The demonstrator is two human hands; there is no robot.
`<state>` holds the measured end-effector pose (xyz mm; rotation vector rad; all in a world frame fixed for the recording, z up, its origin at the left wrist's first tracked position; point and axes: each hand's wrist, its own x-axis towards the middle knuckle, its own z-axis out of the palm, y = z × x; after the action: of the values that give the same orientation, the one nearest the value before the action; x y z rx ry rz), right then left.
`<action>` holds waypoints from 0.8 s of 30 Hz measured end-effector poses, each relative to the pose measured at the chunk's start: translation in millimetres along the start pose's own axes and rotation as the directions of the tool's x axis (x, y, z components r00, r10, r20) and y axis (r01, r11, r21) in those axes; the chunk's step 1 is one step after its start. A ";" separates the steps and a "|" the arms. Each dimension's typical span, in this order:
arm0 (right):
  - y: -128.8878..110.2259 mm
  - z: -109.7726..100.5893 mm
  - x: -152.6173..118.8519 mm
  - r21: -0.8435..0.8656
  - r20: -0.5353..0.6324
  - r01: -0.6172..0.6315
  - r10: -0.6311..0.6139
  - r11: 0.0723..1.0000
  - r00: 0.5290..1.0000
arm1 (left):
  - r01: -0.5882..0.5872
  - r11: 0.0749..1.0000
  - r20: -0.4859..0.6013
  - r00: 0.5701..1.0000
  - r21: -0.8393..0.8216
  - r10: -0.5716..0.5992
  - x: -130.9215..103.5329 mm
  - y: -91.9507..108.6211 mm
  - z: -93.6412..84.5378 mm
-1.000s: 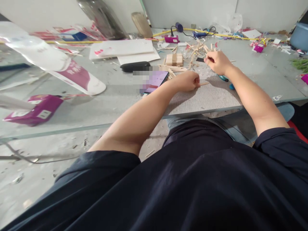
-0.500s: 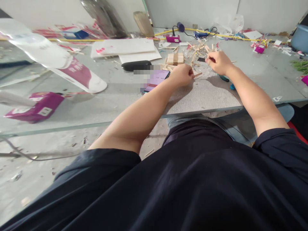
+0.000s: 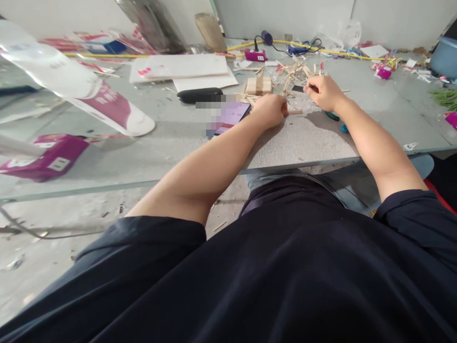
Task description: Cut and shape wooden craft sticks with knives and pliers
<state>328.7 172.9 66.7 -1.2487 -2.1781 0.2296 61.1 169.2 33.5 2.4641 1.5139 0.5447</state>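
Note:
Pinched in my left hand [image 3: 271, 110] is a thin wooden stick [image 3: 294, 113], its end pointing right just above the table. My right hand [image 3: 324, 91] is closed on a small flat black piece [image 3: 298, 88], possibly sandpaper or a thin blade. Behind my left hand sits a bundle of wooden sticks [image 3: 259, 85] with a brown band around it. A heap of loose wooden sticks [image 3: 298, 71] lies beyond both hands. The phone [image 3: 233, 114], with a lit screen, rests beside my left wrist. A dark teal tool [image 3: 332, 116], partly hidden, lies under my right wrist.
A black case [image 3: 200, 95] and white sheets [image 3: 193, 66] lie left of the phone. Farther left are a white and maroon cylinder-like pack [image 3: 110, 105] and a purple packet [image 3: 50, 157]. A yellow cord runs along the back. A blue bin [image 3: 443, 57] stands far right.
The stick in my left hand has turned from slanting upward to nearly level. My right hand stays nearly still with the black piece. The whole view has shifted slightly.

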 end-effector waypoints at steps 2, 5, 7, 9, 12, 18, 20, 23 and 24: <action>-4.9 -2.0 -2.7 -0.035 0.009 -0.015 0.016 0.999 1.000 | 0.041 0.999 -0.028 0.999 0.032 -0.040 3.4 6.4 0.9; -15.4 -8.4 -8.4 -0.085 0.035 -0.027 0.030 0.996 0.999 | 0.106 0.990 -0.059 0.993 0.092 -0.101 4.6 14.9 -2.6; -22.0 -13.2 -11.2 -0.114 0.059 -0.044 0.051 0.992 0.997 | 0.131 0.987 -0.067 0.990 0.094 -0.126 2.8 16.2 -7.8; -26.5 -16.5 -12.3 -0.140 0.071 -0.071 0.081 0.988 0.994 | 0.144 0.987 -0.058 0.988 0.070 -0.140 -0.2 13.5 -14.4; -28.8 -17.7 -11.8 -0.155 0.070 -0.091 0.103 0.984 0.992 | 0.118 0.993 0.030 0.993 0.012 -0.118 -5.3 5.3 -25.2; -29.6 -11.9 -12.2 -0.240 0.052 -0.044 0.058 0.970 0.997 | 0.041 0.998 0.190 0.980 0.049 -0.049 -7.3 -8.2 -43.4; -31.9 -9.4 -12.8 -0.271 0.073 -0.020 0.041 0.962 0.997 | 0.042 0.997 0.217 0.975 0.066 -0.055 -6.3 -10.9 -47.6; -37.4 -5.4 -13.7 -0.291 0.110 -0.006 0.039 0.957 0.993 | 0.034 0.997 0.252 0.966 0.075 -0.052 -6.4 -13.8 -52.2; -39.4 -3.9 -14.1 -0.291 0.117 -0.001 0.037 0.957 0.992 | 0.029 0.996 0.269 0.962 0.080 -0.050 -6.9 -14.3 -53.4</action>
<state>307.7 139.4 80.9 -1.4485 -2.3686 -0.0096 24.8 168.4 75.7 2.4357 1.4925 0.1353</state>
